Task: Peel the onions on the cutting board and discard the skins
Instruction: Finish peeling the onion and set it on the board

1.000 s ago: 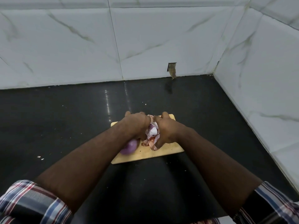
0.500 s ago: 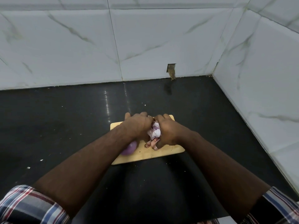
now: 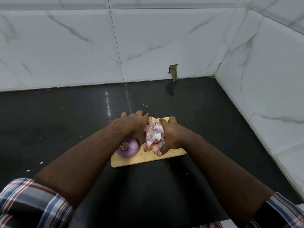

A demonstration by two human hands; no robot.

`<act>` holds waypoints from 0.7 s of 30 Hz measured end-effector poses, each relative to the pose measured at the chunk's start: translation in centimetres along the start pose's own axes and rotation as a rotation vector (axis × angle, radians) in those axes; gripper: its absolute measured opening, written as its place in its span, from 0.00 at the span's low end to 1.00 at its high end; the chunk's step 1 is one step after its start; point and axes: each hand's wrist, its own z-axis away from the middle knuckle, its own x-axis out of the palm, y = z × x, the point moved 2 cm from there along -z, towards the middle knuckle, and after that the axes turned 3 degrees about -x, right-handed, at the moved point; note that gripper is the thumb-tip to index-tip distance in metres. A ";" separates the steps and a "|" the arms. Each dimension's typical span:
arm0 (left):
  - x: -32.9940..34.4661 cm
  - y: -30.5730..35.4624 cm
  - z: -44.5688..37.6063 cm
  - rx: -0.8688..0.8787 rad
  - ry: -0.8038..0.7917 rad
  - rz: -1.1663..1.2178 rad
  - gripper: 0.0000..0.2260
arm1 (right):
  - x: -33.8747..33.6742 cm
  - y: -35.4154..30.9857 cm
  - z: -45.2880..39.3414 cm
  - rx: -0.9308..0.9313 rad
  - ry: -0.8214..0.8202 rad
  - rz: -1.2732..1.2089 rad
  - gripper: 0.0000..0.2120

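Both hands, left hand point(image 3: 134, 125) and right hand point(image 3: 169, 134), now cup the onion skins point(image 3: 153, 134) mid-frame on the cutting board point(image 3: 148, 159); the pile looks looser than before. Peeled onion point(image 3: 128, 147) exposed lower left; discarding follows.

Board's point(image 3: 148, 159) far part under hands

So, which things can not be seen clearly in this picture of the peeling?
Head view only:
- Far left part of the cutting board: covered by the left hand and forearm.
- Any other onion besides the peeled onion: none shows; the arms may hide one.
- Bottom of the skin pile: cupped between both hands; right hand hides its side.
- Where the skins get discarded: out of frame.
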 end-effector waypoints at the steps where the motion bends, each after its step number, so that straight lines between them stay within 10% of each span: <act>1: 0.1 0.2 -0.1 0.002 -0.005 -0.008 0.54 | 0.0 -0.2 -0.1 -0.006 0.011 -0.003 0.64; 8: -0.3 2.2 0.6 0.077 -0.017 -0.042 0.37 | -0.1 -1.1 -0.6 -0.087 0.071 -0.031 0.50; 21: 1.4 2.3 1.5 0.100 0.108 -0.078 0.47 | 0.2 -1.1 -0.3 -0.111 0.071 -0.020 0.47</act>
